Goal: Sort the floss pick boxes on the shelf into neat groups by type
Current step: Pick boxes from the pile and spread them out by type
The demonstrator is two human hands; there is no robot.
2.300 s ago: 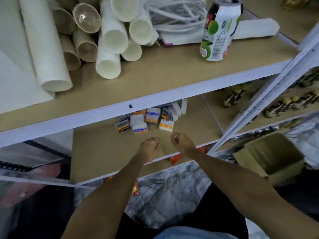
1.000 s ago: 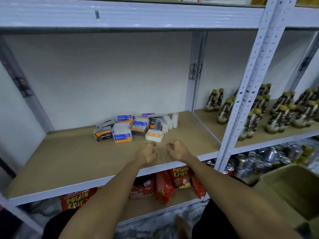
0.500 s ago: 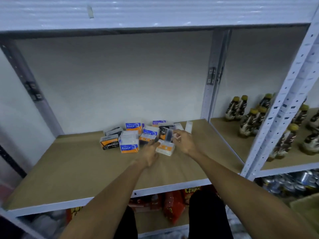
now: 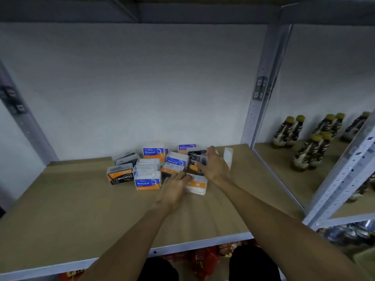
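Observation:
Several floss pick boxes lie in a loose cluster at the back middle of the wooden shelf (image 4: 71,209). A blue-and-orange "Round" box (image 4: 147,180) sits at the front, with another "Round" box (image 4: 153,152) and a "Smooth" box (image 4: 187,148) behind. A black-and-orange "Charcoal" box (image 4: 120,176) lies on the left. My right hand (image 4: 214,166) grips a dark "Charcoal" box (image 4: 197,160) in the pile. My left hand (image 4: 176,186) rests with its fingers on a white-and-orange box (image 4: 197,184).
A clear box (image 4: 228,157) stands upright right of the pile. A grey upright post (image 4: 261,84) divides this bay from one holding dark bottles (image 4: 312,147) with yellow caps. Red snack bags (image 4: 203,258) sit on the shelf below.
The view has dropped from the upper shelf and closed in on the boxes. Both hands reached forward into the pile; the right closed on the dark charcoal box, the left settled on the white-and-orange box.

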